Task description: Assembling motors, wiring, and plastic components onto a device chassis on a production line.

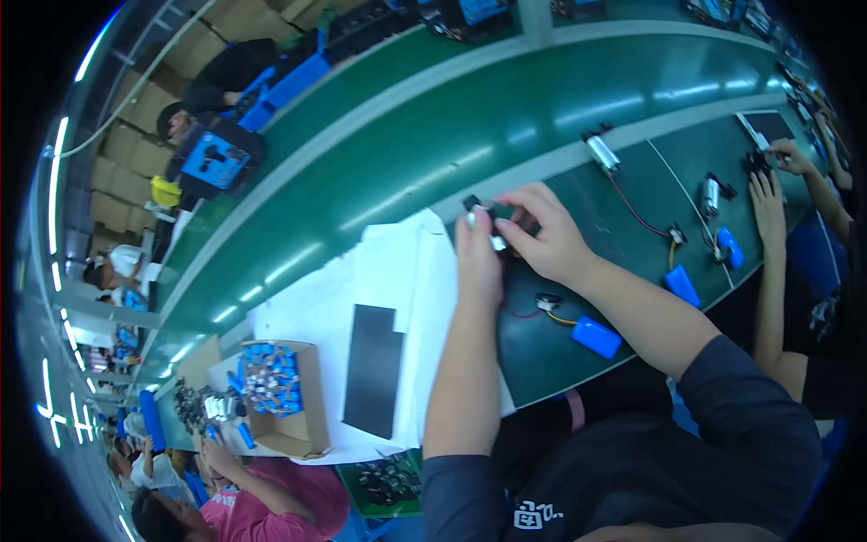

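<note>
Left hand [479,257] and right hand [547,237] pinch a small black-and-silver part [474,203] above the glossy green surface [578,237].
The grip of both is closed on it, near the pale rail [551,164] along the far edge and just beside smooth white sheets [415,298]. A matte black notched panel [372,370] lies on these. Below the right forearm sits a boxy blue block [596,337] with thin wires; rightward, green room opens toward a shiny silver cylinder [602,154].

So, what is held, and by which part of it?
A black-and-silver piece, between left hand and right hand; its black end free, exact hold hidden.
</note>
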A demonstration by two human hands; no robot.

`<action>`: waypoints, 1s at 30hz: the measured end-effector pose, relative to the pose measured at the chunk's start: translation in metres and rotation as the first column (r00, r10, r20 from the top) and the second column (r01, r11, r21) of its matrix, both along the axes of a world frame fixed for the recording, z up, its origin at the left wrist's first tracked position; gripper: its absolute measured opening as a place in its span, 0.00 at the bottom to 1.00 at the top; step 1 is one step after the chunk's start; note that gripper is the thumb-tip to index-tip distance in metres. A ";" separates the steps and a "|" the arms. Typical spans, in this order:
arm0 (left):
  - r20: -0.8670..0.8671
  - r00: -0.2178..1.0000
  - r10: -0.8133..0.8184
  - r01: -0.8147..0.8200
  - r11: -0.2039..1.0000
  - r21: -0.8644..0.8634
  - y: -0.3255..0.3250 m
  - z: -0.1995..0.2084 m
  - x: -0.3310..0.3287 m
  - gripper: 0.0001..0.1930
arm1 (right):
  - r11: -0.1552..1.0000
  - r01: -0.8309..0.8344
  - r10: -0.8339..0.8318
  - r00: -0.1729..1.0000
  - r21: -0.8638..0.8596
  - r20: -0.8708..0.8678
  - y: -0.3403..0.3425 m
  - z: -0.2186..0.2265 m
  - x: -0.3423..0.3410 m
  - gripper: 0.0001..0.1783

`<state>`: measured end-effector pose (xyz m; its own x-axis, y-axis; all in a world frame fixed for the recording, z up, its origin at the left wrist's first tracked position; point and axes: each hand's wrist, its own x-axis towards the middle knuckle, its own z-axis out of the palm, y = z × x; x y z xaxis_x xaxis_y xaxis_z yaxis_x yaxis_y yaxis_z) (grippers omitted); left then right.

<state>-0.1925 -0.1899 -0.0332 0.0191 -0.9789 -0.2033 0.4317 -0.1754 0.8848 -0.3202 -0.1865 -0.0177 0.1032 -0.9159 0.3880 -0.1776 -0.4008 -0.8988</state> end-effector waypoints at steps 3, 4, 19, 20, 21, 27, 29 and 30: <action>-0.024 0.999 -0.024 0.023 1.000 -0.019 0.005 0.001 -0.003 0.15 | 0.978 0.057 -0.079 0.991 -0.199 -0.107 0.004 0.006 0.000 0.12; -0.017 1.000 -0.015 0.015 1.000 -0.025 0.007 0.004 -0.002 0.15 | 0.989 0.023 -0.035 0.996 -0.143 -0.081 0.006 0.004 0.001 0.14; -0.348 0.936 -0.054 0.002 0.989 -0.148 0.004 0.011 0.021 0.11 | 0.922 -0.168 0.088 0.968 -0.350 -0.233 0.013 0.018 0.013 0.18; -0.340 0.939 -0.057 0.010 0.990 -0.139 0.007 0.012 0.020 0.11 | 0.928 -0.165 0.096 0.972 -0.333 -0.213 0.019 0.019 0.013 0.17; -0.331 0.942 -0.063 0.020 0.991 -0.131 0.010 0.013 0.019 0.11 | 0.935 -0.160 0.102 0.976 -0.316 -0.193 0.023 0.020 0.012 0.17; -0.185 0.969 -0.166 0.133 0.975 -0.179 0.013 0.020 0.022 0.12 | 0.945 -0.087 0.048 0.990 -0.314 -0.129 0.019 0.025 0.013 0.14; -0.263 0.949 -0.175 0.145 0.981 -0.130 0.015 0.024 0.019 0.12 | 0.953 -0.053 0.029 0.996 -0.297 -0.083 0.020 0.024 0.010 0.11; -0.303 0.935 -0.182 0.156 0.982 -0.107 0.016 0.027 0.017 0.12 | 0.957 -0.032 0.015 0.998 -0.289 -0.062 0.021 0.025 0.007 0.10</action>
